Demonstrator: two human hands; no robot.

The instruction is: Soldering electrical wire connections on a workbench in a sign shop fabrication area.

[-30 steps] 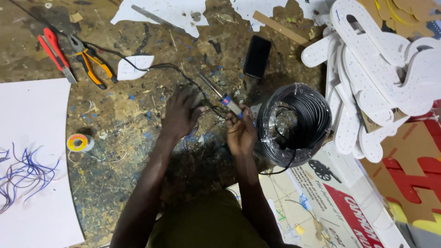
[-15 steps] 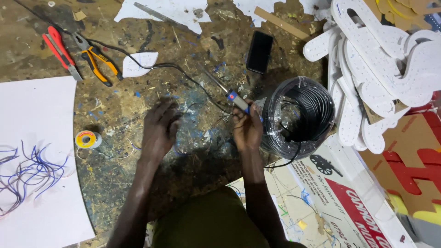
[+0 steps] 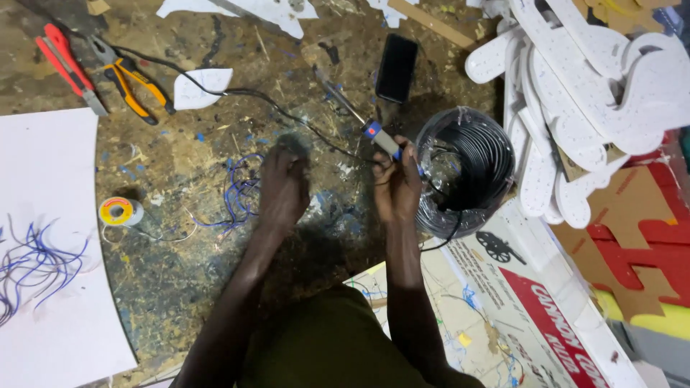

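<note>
Two bare hands work over a paint-spattered workbench [image 3: 180,273]. Taking the coil of black cable [image 3: 467,169] as the landmark: the right hand [image 3: 395,188] sits just left of the coil, touching or nearly touching its wrapped rim, and its fingers are curled tight around the blue-and-red handle of a soldering iron [image 3: 374,133]. The iron's metal shaft slants up and away to the left of the coil, and its black cord [image 3: 237,92] trails farther left across the bench.

Well to the left of the coil, the left hand [image 3: 284,188] is drawn into a loose fist, knuckles up, pressed down close to the bench. Whether it pinches anything I cannot tell; the fingertips are hidden beneath it. A tangle of thin blue wires [image 3: 241,197] lies just beside that hand, on the side away from the coil.

Above the coil and slightly left lies a dark phone [image 3: 397,68], face up. Right of the coil a stack of white cut-out shapes [image 3: 575,108] leans against it. Far left of the coil sit a small roll of solder [image 3: 118,212], orange-handled pliers [image 3: 133,86], red-handled cutters [image 3: 65,65] and a white sheet [image 3: 50,179] carrying more loose blue wire.
</note>
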